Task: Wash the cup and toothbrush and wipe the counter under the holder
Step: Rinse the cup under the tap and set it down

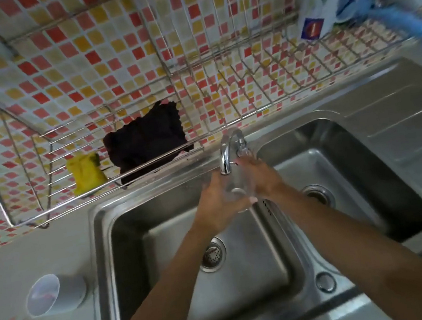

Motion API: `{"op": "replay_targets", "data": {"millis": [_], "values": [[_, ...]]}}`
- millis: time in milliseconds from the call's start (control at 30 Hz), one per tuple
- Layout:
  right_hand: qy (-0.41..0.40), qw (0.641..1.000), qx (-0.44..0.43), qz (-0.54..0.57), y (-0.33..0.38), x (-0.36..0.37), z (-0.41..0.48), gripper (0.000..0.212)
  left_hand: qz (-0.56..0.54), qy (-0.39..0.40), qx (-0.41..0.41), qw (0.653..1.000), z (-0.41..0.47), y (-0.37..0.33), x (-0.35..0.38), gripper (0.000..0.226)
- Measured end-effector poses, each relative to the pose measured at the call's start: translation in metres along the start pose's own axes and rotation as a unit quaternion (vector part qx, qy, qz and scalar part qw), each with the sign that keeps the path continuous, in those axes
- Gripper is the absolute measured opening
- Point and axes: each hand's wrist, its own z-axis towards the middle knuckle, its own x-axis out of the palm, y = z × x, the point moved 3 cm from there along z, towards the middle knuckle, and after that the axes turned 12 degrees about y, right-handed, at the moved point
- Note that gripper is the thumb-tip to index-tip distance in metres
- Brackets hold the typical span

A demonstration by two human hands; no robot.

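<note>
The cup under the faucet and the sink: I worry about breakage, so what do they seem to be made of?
The cup looks like clear glass or clear plastic, I cannot tell which: it is transparent, and what lies behind shows through its wall. The sink looks like brushed stainless steel: grey metal with a soft, streaky sheen.

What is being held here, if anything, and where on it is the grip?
A clear cup, under the faucet. The left hand wraps round its side; the right hand lies against the opposite side, grip unclear.
</note>
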Motion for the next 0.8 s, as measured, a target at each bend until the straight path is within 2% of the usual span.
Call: {"op": "replay_targets", "data": {"millis": [67,167,300,433,567,700,800], "values": [[0.013,0.999,0.031,-0.012,-0.004,0.001,0.002,0.036,-0.006,-0.029,-0.01,1.0,0.004,0.001,0.004,0.079],[0.022,0.998,0.037,-0.039,-0.014,0.0,0.002,0.046,-0.014,-0.074,0.0,0.997,0.006,-0.001,-0.001,0.074],[0.015,0.998,0.01,-0.053,-0.017,-0.005,0.0,0.049,0.017,-0.047,0.004,0.999,0.012,-0.001,-0.001,0.07],[0.0,1.0,-0.007,-0.002,-0.021,0.003,0.002,0.049,0.001,-0.094,0.014,0.995,0.016,-0.007,-0.006,0.074],[0.021,1.0,0.012,0.003,-0.023,0.007,0.008,0.043,0.058,-0.052,-0.002,0.997,0.01,-0.002,0.002,0.084],[0.009,1.0,-0.006,0.026,-0.028,0.005,0.007,0.054,-0.002,-0.114,-0.052,0.992,0.003,0.014,-0.008,0.075],[0.007,0.999,-0.013,0.031,-0.032,0.009,0.009,0.053,0.041,-0.071,-0.049,0.995,0.001,0.015,-0.001,0.077]]}}
